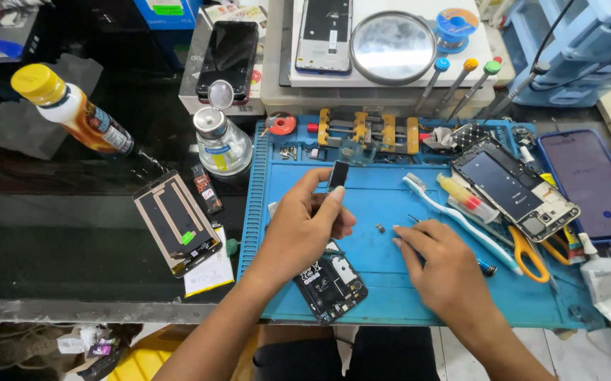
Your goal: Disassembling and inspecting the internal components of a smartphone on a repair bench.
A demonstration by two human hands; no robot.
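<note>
Two hands | left hand (304, 229) pinches small dark part (338, 176) | right hand (441, 264) loosely open on blue mat (390, 282)

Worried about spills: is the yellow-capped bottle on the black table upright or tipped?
Tipped: the yellow-capped bottle lies on its side on the black table.

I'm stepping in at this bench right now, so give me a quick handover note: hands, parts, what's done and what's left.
Left hand: pinches a small dark part above the blue mat.
Right hand: empty, fingertips down on the mat near a tiny loose piece.
Opened phone: lies under the left wrist, board exposed.
Done: phone is open, the part is out.
Left: nothing is refitted; tweezers lie beside the right hand.
</note>
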